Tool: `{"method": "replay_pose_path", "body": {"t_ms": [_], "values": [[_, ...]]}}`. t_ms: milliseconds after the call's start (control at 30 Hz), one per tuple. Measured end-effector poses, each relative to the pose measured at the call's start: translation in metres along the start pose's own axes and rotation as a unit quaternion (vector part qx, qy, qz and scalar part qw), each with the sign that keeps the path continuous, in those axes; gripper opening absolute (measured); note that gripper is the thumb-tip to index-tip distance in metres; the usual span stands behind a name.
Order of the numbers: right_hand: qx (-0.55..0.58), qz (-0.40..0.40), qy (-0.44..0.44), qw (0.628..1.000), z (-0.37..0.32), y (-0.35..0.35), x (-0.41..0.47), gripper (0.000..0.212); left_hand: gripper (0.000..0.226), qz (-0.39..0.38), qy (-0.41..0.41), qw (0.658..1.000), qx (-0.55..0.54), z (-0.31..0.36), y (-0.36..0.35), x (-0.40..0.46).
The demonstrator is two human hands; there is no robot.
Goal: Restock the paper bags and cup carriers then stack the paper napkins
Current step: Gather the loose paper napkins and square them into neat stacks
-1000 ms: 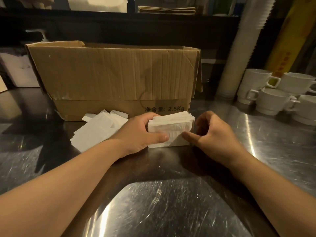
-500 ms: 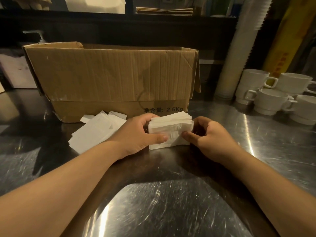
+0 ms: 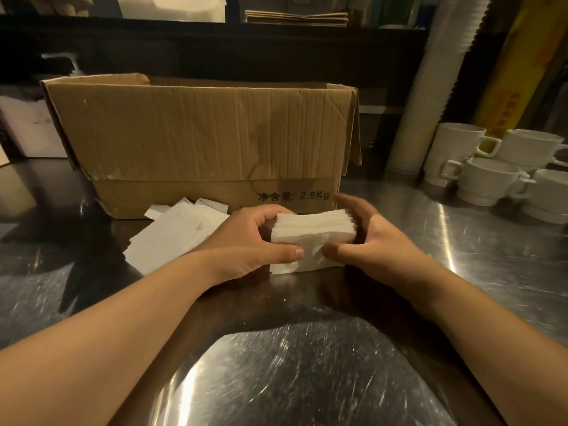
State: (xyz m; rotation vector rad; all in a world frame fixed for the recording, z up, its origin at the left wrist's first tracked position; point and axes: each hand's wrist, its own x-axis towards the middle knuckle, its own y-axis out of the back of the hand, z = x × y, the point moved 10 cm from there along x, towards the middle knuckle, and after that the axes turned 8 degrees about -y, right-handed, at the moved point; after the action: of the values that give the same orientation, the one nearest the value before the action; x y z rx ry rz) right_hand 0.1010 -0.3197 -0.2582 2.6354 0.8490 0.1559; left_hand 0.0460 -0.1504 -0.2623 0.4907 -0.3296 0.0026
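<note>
both hands (image 3: pixel 246 241) clasp the napkin stack (image 3: pixel 313 233) — its ends hidden.

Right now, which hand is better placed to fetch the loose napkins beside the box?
Left. The left hand is right beside the loose napkins, which lie on its side. The right hand would have to cross over the napkin stack that both hands hold.

The scratched steel counter (image 3: pixel 307 379) carries a cardboard box (image 3: pixel 199 142), loose napkins (image 3: pixel 172 235), a napkin stack (image 3: pixel 310 241) and white cups (image 3: pixel 491 179).
</note>
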Motion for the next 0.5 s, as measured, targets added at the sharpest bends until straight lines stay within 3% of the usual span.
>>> {"method": "replay_pose_path", "body": {"t_ms": [100, 233, 267, 367, 500], "values": [[0.014, -0.003, 0.004, 1.000, -0.002, -0.004, -0.001, 0.042, 0.071, -0.018, 0.006, 1.000, 0.021, 0.002, -0.005, 0.001], [-0.015, -0.033, 0.024, 0.999, -0.006, -0.012, -0.004, 0.075, 0.089, -0.037, 0.011, 0.998, 0.043, 0.006, -0.013, 0.003], [-0.023, -0.027, 0.027, 0.999, -0.007, -0.011, -0.004, 0.079, 0.087, -0.035, 0.012, 0.998, 0.042, 0.005, -0.013, 0.003], [-0.006, 0.005, 0.038, 0.999, -0.007, -0.004, -0.002, 0.058, 0.074, -0.013, 0.022, 0.999, 0.037, 0.001, -0.007, 0.003], [-0.028, -0.002, 0.036, 0.999, -0.006, -0.007, -0.004, 0.051, 0.055, -0.015, 0.028, 0.998, 0.046, 0.000, -0.007, 0.003]]}}
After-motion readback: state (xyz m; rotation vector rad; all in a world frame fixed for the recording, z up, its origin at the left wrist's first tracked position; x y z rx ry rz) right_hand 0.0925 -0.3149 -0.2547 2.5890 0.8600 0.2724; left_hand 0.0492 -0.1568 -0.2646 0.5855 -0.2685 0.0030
